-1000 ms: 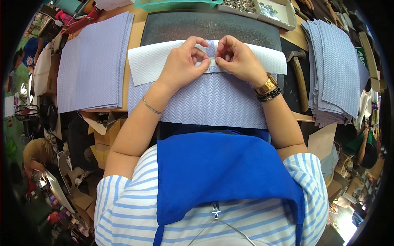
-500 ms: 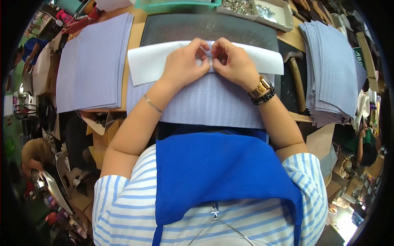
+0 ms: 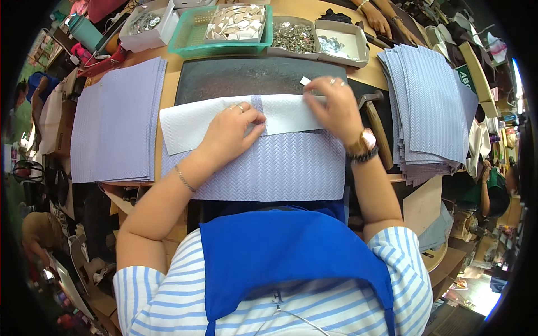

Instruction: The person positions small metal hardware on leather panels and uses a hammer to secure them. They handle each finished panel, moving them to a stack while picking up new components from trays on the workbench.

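Note:
A lavender sheet with a herringbone weave (image 3: 269, 168) lies in front of me, its far edge folded over to show a white backing (image 3: 190, 126). A short lavender strip (image 3: 257, 103) crosses the middle of that fold. My left hand (image 3: 230, 129) rests on the fold beside the strip, thumb and forefinger pinched at the flap. Over the flap's right end, my right hand (image 3: 336, 109) is raised, slightly blurred, with a small white piece (image 3: 305, 81) at its fingertips. Beneath the sheet's far side is a dark slab (image 3: 246, 75).
Stacks of lavender sheets stand left (image 3: 115, 123) and right (image 3: 431, 106). A hammer (image 3: 378, 131) lies right of the slab. Beyond it are a green basket (image 3: 182, 42) with small beige pieces and boxes of metal parts (image 3: 294, 36). Another person's hands (image 3: 378, 19) show at far right.
My hands were together at the middle of the fold; now they are apart. The right hand has moved right, carrying a small white piece, and the left stays by the strip. The view has shifted.

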### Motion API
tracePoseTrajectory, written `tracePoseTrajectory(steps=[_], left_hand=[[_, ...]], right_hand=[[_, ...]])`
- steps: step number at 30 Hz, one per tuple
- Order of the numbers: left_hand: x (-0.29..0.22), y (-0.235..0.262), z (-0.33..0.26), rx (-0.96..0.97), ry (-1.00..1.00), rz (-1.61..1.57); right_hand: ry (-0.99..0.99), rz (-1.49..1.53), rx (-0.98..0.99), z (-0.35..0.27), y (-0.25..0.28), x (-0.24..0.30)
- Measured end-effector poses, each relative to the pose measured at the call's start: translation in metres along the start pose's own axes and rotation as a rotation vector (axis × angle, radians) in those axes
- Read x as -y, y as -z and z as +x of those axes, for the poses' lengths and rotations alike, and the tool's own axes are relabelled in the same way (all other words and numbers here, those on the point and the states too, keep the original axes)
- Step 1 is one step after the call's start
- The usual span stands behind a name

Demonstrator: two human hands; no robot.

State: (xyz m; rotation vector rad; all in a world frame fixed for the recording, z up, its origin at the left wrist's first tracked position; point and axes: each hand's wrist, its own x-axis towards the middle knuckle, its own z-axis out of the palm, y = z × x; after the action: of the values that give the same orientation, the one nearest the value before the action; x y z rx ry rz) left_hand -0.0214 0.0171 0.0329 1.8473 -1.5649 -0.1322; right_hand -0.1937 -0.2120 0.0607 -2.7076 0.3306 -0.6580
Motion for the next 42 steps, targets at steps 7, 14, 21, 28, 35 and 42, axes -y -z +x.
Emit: tracePoseTrajectory(steps=[7, 14, 21, 28, 35, 42], left_hand=[[-0.008, 0.028, 0.065, 0.536, -0.006, 0.244], [0.013, -0.019, 0.183, 0.139, -0.113, 0.128], [0.044, -0.038, 0.273, 0.216, -0.05, 0.344], [0.05, -0.056, 0.284, 0.59, 0.018, 0.315], [0.019, -0.087, 0.306, 0.379, -0.126, 0.257], [-0.011, -0.121, 0.312, 0.537, -0.177, 0.258]], right_hand=[[-0.002, -0.033, -0.007, -0.043, -0.02, 0.009], [-0.011, 0.041, -0.003, -0.039, -0.024, 0.007], [-0.046, 0.119, 0.007, -0.041, -0.022, 0.002], [-0.075, 0.187, 0.016, -0.041, -0.022, -0.004], [-0.067, 0.218, 0.009, -0.041, -0.022, -0.005], [-0.061, 0.233, -0.001, -0.042, -0.02, -0.007]])
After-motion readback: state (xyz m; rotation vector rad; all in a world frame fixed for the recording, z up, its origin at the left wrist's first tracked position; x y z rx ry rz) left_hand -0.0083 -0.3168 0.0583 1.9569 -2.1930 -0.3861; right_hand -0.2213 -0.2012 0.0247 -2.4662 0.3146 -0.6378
